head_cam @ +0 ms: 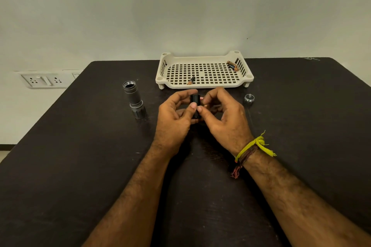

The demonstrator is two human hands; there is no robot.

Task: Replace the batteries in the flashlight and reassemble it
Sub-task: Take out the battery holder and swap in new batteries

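1. Both hands raised just over the tabletop (80, 146) centre, closed round a black holder (195, 106); left hand (176, 118) pinching it by thumb and fingers to steady it, right hand (220, 114) pinching at its right side
2. Glimpse of red and white at the holder's top right, likely a battery going in; too small to be sure
3. Body (134, 100) stood upright to the left, threaded mouth up, probably so as not to roll and ready to take the holder
4. Cap (249, 98) parked to the right, well apart from the hands, out of the way until last
5. Tray (202, 84) just beyond the hands, one battery (191, 80) near its front rim, more cells (232, 65) in the back right corner; kept apart, presumably as a sorted set
6. Plenty of bare tabletop in front and at both sides; far edge just behind the tray, so little room there
7. Clear reach left to the body and right to the cap, nothing between
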